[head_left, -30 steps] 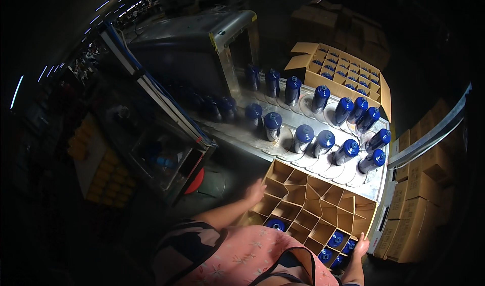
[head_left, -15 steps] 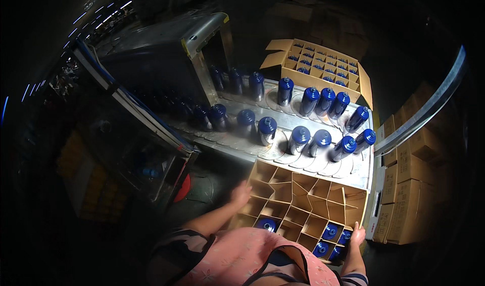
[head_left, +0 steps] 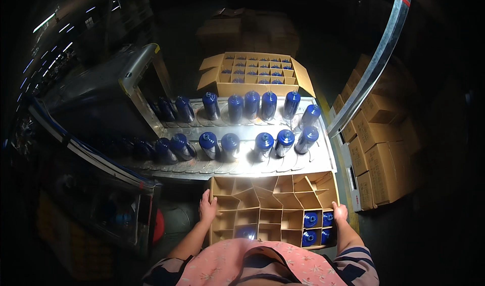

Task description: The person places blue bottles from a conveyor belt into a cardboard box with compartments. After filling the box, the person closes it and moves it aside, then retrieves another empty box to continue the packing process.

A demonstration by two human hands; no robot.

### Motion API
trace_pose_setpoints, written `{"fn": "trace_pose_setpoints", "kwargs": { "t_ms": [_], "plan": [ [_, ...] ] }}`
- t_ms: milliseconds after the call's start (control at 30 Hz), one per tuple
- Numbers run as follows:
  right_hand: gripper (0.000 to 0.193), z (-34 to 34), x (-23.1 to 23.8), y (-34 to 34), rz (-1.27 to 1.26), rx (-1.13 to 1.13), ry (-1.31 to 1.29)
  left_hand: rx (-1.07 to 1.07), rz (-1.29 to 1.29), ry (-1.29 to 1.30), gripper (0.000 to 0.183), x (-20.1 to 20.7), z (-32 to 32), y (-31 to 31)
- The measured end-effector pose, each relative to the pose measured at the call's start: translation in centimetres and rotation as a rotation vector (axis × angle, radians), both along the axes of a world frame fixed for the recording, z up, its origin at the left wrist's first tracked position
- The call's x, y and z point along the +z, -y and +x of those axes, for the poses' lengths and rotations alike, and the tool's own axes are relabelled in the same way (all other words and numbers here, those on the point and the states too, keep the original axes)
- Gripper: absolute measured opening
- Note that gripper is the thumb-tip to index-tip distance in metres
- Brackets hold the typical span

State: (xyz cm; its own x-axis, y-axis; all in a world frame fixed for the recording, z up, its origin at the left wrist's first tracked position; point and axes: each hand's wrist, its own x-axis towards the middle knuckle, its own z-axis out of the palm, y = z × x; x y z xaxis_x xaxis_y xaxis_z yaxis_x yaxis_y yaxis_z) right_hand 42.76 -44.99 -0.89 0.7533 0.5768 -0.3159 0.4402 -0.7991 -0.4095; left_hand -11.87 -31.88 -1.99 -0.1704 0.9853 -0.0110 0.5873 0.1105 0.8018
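Close in front of me is an open cardboard box (head_left: 221,185) with a grid of cardboard dividers, some of them bent askew. Its left wall is gripped by my left hand (head_left: 207,208), fingers over the edge. At the right wall, my right hand (head_left: 340,212) holds the rim. Several blue bottles (head_left: 310,219) stand in the near right cells, and another blue bottle (head_left: 246,232) sits in a near cell left of the middle. Beyond the box, two rows of upright blue bottles (head_left: 285,140) stand on a brightly lit metal conveyor (head_left: 322,157).
A second divided carton (head_left: 262,89), filled with blue bottles, sits past the conveyor, flaps spread. A metal housing (head_left: 132,79) covers the conveyor's left end. A metal post (head_left: 376,69) rises at the right, near stacked cartons (head_left: 391,170). A red round object (head_left: 158,226) is at lower left.
My view has turned, so the box now appears squarer to me and further left. Both hands still hold its sides. Bottles on the conveyor have shifted in their spacing.
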Motion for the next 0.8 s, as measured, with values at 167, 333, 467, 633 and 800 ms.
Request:
{"fn": "trace_pose_setpoints", "kwargs": {
  "t_ms": [167, 333, 467, 633, 800],
  "plan": [
    [0.051, 0.6, -1.3, -3.1, -0.067, -0.037, -0.004, -0.050, -0.084, -0.145, 0.065, -0.6, 2.0, -5.4],
    [0.052, 0.6, -1.9, -3.8, -0.080, -0.021, 0.008, -0.118, 0.041, -0.271, 0.062, -1.6, 3.4, -6.4],
    [0.053, 0.5, -2.0, -3.7, -0.071, -0.024, 0.001, -0.099, 0.058, -0.190, 0.061, -2.3, 3.2, -6.1],
    [0.054, 1.0, -2.5, -5.2, -0.050, 0.006, 0.009, -0.098, 0.211, -0.188, 0.049, 0.6, 4.5, -10.0],
    [0.048, 1.5, -2.2, -5.8, -0.081, -0.029, -0.025, -0.287, 0.489, 0.028, 0.050, 5.1, 11.8, -20.9]
  ]
}}
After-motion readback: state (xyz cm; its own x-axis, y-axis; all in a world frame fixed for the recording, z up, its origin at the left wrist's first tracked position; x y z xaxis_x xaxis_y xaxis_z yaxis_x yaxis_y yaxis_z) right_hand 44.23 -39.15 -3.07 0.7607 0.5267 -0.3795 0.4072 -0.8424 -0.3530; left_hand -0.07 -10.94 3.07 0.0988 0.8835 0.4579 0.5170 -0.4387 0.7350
